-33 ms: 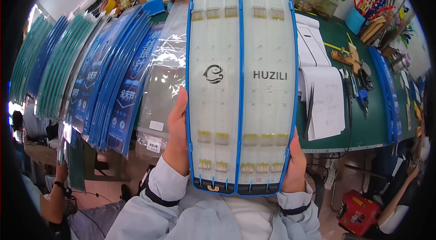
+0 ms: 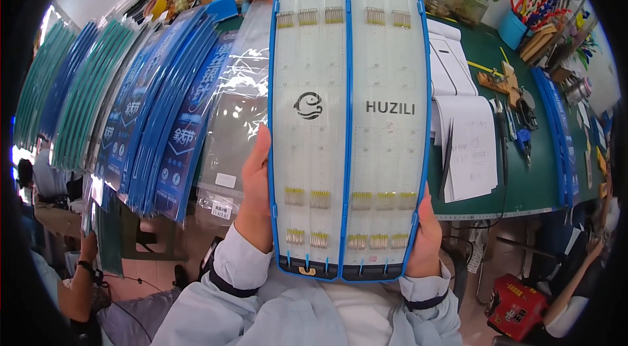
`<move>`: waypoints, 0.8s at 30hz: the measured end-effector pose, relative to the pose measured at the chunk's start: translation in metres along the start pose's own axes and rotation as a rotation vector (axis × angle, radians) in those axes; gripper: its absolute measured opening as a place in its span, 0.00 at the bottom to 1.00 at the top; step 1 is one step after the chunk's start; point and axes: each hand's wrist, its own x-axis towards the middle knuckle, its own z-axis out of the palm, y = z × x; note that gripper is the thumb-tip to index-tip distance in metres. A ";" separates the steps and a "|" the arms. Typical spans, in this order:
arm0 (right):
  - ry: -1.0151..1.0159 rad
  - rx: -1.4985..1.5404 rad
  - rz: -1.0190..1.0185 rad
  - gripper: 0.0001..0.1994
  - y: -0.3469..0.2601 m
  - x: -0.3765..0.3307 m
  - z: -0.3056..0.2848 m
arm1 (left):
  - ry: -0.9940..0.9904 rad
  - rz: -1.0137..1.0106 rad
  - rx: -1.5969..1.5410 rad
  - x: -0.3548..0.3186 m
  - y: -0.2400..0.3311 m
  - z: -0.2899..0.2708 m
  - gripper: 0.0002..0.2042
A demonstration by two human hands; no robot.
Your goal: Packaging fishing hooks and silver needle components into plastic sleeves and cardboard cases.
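I hold a long flat case (image 2: 350, 51) upright close in front of me. It is translucent white with a blue frame and a blue centre bar, and rows of small yellow pieces show near its top and bottom. My left hand (image 2: 254, 197) grips its lower left edge. My right hand (image 2: 426, 236) grips its lower right edge. Both sleeves are light grey with dark cuffs. The case hides much of the table behind it.
Several flat blue packs (image 2: 173, 123) and green packs (image 2: 78, 104) lean in rows at the left, beside a clear plastic bag (image 2: 239, 104). The green table (image 2: 533, 176) holds papers (image 2: 471, 150), hand tools and a blue cup of scissors (image 2: 513, 25). A red box (image 2: 517, 307) is on the floor. Another person's arm (image 2: 82, 280) is at lower left.
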 end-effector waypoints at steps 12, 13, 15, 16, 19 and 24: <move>0.027 -0.033 -0.017 0.27 0.002 0.001 -0.005 | 0.045 0.038 0.029 0.003 0.001 0.001 0.28; 0.026 -0.030 -0.012 0.27 0.002 0.002 -0.004 | 0.049 0.044 0.026 0.003 0.001 0.001 0.27; 0.023 -0.013 -0.028 0.26 0.003 0.002 -0.004 | 0.058 0.054 0.026 0.002 0.002 0.002 0.27; 0.022 -0.010 -0.023 0.26 0.004 0.003 -0.005 | 0.057 0.050 0.033 0.002 0.002 0.003 0.27; 0.005 -0.018 -0.037 0.25 0.004 0.003 -0.010 | 0.056 0.033 0.029 0.002 0.003 0.003 0.27; 0.013 -0.063 -0.071 0.24 0.004 0.003 -0.016 | -0.068 0.009 -0.055 0.003 0.003 0.008 0.27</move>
